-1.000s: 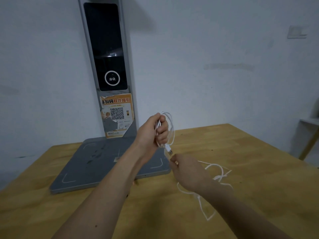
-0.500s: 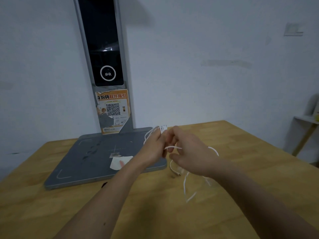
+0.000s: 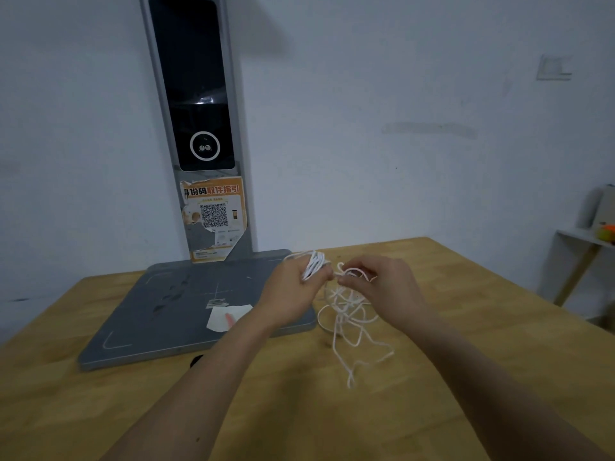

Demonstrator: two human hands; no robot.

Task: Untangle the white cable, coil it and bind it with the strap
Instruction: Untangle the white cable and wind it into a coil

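White cable part-coiled, the rest not yet untangled

At far left a grey scanner stand (image 3: 199, 314) is seen on the wooden table (image 3: 466, 377), a white paper slip (image 3: 226, 317) lying on its base. The left hand (image 3: 293, 294) is closed around several gathered loops of the white cable (image 3: 346, 314) above the base's right edge; just right of it, the fingers of the right hand (image 3: 386, 287) are pinched together on a strand. Below both hands the remaining cable is hung in a loose tangle down to the table (no strap can be made out). A knot could be tightened if the pinched strand is pulled hard, and the gathered loops could be spilled if the left grip is eased.
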